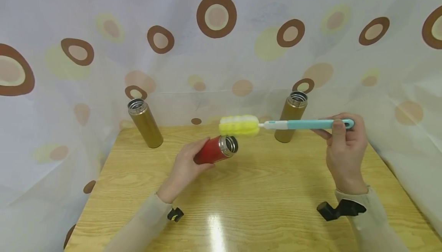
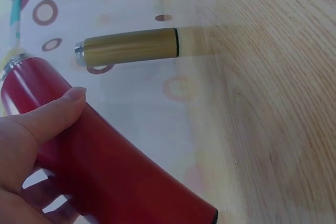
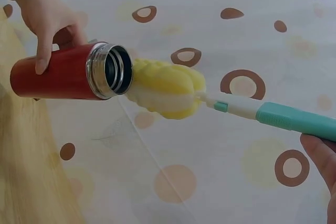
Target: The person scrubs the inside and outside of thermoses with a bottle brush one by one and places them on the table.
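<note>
My left hand [image 1: 188, 163] grips a red thermos bottle [image 1: 211, 151] round its body. The bottle is lidless and tilted, its steel mouth turned to the right; in the left wrist view the thumb lies along the red side [image 2: 105, 156]. My right hand [image 1: 347, 152] holds a bottle brush [image 1: 307, 124] by its turquoise handle, thumb on the near side. The brush lies nearly level, its yellow and white sponge head [image 1: 239, 125] pointing left. In the right wrist view the sponge [image 3: 168, 87] is right at the bottle's mouth [image 3: 111, 72], outside it.
A gold thermos bottle [image 1: 146, 125] stands open-topped at the table's back left. Another gold bottle [image 1: 293, 114] stands at the back right, partly behind the brush handle. The wooden table [image 1: 262, 206] ends at a white sheet [image 1: 193, 64] with brown rings, which hangs behind and beside it.
</note>
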A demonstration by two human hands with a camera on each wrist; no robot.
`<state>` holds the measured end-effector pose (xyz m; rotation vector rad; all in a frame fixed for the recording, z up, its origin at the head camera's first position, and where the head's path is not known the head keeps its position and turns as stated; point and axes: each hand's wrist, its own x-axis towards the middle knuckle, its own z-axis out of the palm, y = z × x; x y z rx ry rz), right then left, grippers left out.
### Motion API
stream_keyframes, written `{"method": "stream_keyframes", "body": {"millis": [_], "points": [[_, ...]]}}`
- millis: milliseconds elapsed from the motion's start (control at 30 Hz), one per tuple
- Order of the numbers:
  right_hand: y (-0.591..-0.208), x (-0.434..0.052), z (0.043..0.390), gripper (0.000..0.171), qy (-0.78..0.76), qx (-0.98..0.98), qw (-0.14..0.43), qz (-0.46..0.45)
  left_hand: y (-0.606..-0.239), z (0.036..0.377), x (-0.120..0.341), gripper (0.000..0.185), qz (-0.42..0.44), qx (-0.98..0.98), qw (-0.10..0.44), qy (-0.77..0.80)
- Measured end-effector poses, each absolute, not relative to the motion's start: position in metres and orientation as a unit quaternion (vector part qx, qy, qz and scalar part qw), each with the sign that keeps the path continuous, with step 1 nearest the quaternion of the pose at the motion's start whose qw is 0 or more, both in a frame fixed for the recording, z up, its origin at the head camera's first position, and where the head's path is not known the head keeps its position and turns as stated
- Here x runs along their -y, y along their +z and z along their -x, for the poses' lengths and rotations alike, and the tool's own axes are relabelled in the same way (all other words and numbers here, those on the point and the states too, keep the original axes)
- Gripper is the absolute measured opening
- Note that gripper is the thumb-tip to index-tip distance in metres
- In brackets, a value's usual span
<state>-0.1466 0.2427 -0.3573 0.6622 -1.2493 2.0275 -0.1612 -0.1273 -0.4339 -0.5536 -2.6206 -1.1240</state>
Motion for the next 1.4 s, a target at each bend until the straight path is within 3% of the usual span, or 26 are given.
{"method": "stream_keyframes", "body": {"millis": [533,867,1400], "points": [[-0.367,-0.254,0.144,0.012,0.756,0.515,0.323,-0.241,-0.437,0.169,0.136,0.078,0.146,0.856,0.095,-0.487],[-0.364,-0.255,0.142,0.011,0.805,0.446,0.288,-0.263,-0.439,0.17,0.139,0.08,0.085,0.844,0.023,-0.529],[-0.374,-0.241,0.148,0.013,0.835,0.409,0.265,-0.256,-0.447,0.177,0.135,0.056,0.07,0.751,-0.081,-0.652]]}}
